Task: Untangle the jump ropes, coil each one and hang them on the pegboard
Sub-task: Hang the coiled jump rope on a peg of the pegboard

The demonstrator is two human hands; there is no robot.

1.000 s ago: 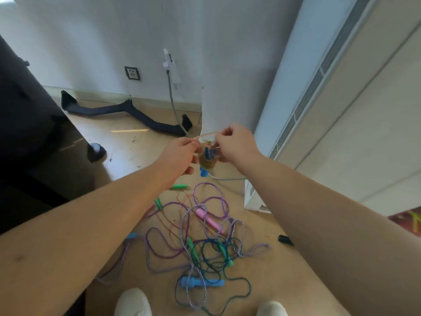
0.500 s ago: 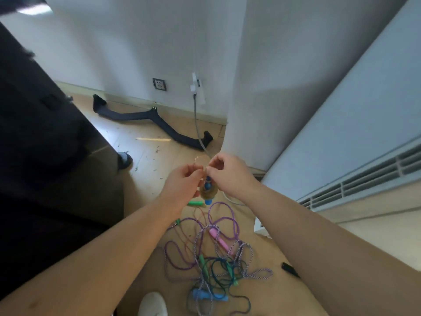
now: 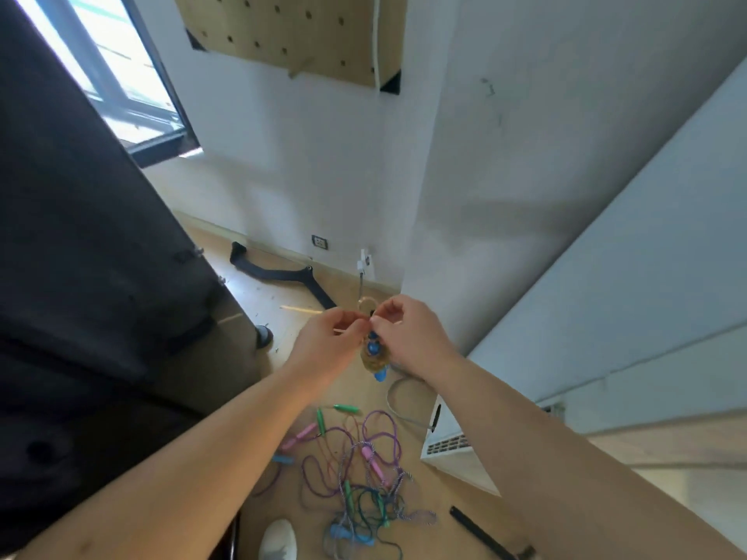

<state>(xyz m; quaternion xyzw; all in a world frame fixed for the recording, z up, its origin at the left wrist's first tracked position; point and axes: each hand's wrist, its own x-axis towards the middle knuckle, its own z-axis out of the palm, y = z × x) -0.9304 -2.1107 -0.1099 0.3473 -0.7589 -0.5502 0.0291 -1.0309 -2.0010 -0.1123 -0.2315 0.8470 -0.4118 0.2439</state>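
- Now the view has tipped up: the brown perforated pegboard (image 3: 291, 34) shows on the wall (image 3: 323, 163), well above the grip.
- Left hand (image 3: 331, 341) and right hand (image 3: 412, 337) keep a closed pinch grip on the tan coiled jump rope with blue handles (image 3: 374, 357) between them.
- Hanging likely comes next; the tangled purple, green and striped ropes (image 3: 355, 478) lie on the floor (image 3: 275, 301) below the grip.

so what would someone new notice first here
Both hands meet mid-frame: the left hand and right hand pinch a coiled tan rope with blue handles. Below them a tangle of ropes, purple, green and striped, lies on the wooden floor, and the pegboard hangs on the wall at the top.
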